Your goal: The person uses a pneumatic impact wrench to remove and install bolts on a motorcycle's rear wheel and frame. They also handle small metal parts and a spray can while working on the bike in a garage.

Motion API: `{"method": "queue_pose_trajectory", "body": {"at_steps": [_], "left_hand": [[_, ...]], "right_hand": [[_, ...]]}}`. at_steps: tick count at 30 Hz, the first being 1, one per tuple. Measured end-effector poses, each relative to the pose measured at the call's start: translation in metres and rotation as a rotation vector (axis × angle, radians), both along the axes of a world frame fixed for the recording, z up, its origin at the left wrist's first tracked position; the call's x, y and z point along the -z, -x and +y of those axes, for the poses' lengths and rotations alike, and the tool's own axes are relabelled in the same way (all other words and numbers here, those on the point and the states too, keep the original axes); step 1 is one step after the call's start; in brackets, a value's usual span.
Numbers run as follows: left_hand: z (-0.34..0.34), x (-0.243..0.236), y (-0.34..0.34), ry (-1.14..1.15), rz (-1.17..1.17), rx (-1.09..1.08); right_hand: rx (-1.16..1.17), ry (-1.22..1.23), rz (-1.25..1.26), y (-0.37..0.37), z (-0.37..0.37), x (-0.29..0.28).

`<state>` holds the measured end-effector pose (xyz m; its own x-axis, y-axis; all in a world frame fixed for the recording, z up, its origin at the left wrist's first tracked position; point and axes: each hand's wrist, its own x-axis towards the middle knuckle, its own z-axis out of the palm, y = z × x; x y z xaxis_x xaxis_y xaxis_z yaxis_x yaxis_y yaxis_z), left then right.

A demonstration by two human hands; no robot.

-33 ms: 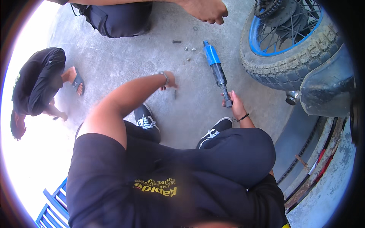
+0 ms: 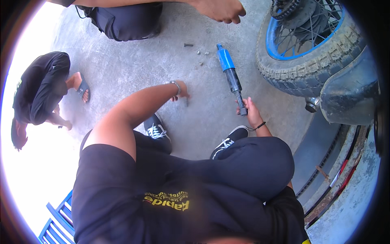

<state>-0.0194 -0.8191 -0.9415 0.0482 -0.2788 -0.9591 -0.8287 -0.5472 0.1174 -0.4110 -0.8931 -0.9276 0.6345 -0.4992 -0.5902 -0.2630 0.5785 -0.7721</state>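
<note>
My right hand (image 2: 252,113) is closed around the lower rod end of a shock absorber (image 2: 230,75). Its upper part is bright blue, the middle is black, and it slants up and away to the left over the concrete floor. Low over the floor, left of it, my left hand (image 2: 183,90) has its fingers curled together. A thin dark rod, perhaps a bolt (image 2: 187,102), shows just under those fingertips; blur hides whether it is gripped. Beyond my hands, a dark bolt (image 2: 188,45) and several small nuts (image 2: 201,63) lie on the floor.
At the right stands a motorcycle wheel (image 2: 304,77) with a blue rim, knobbly tyre and a dark fender (image 2: 349,95). A co-worker's hand (image 2: 221,11) reaches in at the top. Another person (image 2: 44,85) crouches at the left. My shoes (image 2: 156,130) flank the work spot.
The co-worker's hand has shifted very slightly to the right. My right hand keeps its hold on the shock absorber, and my left hand stays in nearly the same place.
</note>
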Motion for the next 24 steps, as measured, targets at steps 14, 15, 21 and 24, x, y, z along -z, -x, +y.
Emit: {"method": "queue_pose_trajectory", "body": {"at_steps": [14, 15, 21, 24], "left_hand": [[-0.020, -0.045, 0.122, 0.108, 0.902, -0.460], [-0.027, -0.048, 0.126, 0.125, 0.938, -0.458], [-0.079, -0.061, 0.131, 0.152, 0.934, -0.251], [-0.091, -0.064, 0.135, 0.138, 0.816, -0.185]], "right_hand": [[0.136, -0.283, -0.242, -0.020, 0.020, 0.002], [0.150, -0.269, -0.178, -0.019, 0.020, 0.002], [0.037, -0.218, -0.217, -0.003, 0.011, 0.005], [0.013, -0.194, -0.214, 0.004, 0.003, -0.001]]}}
